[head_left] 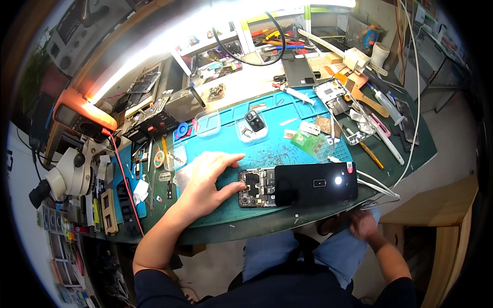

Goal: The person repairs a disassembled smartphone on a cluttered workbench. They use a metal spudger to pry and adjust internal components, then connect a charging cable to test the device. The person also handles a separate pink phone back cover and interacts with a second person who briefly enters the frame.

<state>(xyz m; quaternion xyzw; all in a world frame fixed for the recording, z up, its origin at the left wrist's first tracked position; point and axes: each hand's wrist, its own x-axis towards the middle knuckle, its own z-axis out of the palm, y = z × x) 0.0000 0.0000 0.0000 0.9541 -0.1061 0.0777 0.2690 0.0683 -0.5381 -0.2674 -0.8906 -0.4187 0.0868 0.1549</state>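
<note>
A phone lies sideways near the front edge of the blue work mat [205, 138], its bare circuit board [254, 187] showing at the left end. The black screen [313, 190] covers the rest and is lit with a small battery symbol. From the left my left hand [203, 182] reaches over the mat, thumb and fingers spread in a curve. Its thumb tip is at the board's left edge; whether it presses there I cannot tell. Below the bench edge my right hand [363, 224] rests by my right knee, its fingers largely hidden. A white cable [377, 184] runs by the phone's right end.
Beyond the phone, a clear tub [251, 133] holds a camera cover and small parts. Another clear tub [207, 123] stands left of it. A microscope [64, 177] and an orange meter [84, 113] stand at left. Syringes, tools and phone parts crowd the right, including a yellow-handled tool [371, 155].
</note>
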